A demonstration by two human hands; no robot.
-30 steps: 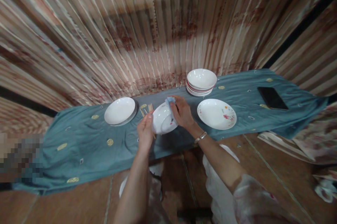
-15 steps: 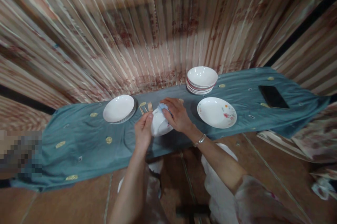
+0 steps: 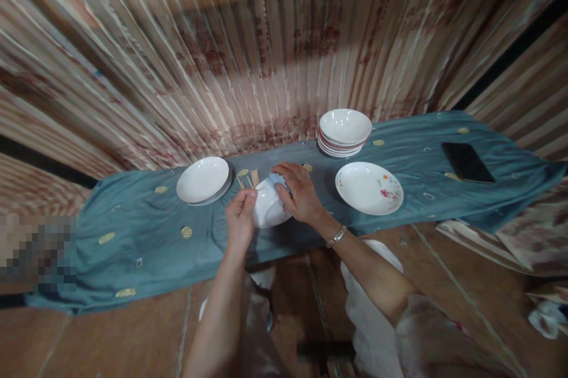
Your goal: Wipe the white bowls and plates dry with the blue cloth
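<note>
A white bowl (image 3: 267,210), tilted with its underside towards me, is held over the near middle of the table. My left hand (image 3: 241,216) grips its left rim, thumb on the outer side. My right hand (image 3: 300,193) is closed on a light blue cloth (image 3: 278,180) and presses it against the bowl's upper right side. Part of the cloth is hidden under my fingers. Just behind the bowl lie several chopsticks (image 3: 254,178), partly covered by it.
Stacked white plates (image 3: 203,180) stand on the left of the teal tablecloth (image 3: 155,236). Stacked bowls (image 3: 345,126) are at the back right, with a flower-patterned plate (image 3: 368,189) before them. A black phone (image 3: 467,162) lies far right. A curtain (image 3: 284,58) hangs behind.
The view has shifted slightly, so the table things sit a little further right. Both hands keep their hold on bowl and cloth, with hardly any movement between them.
</note>
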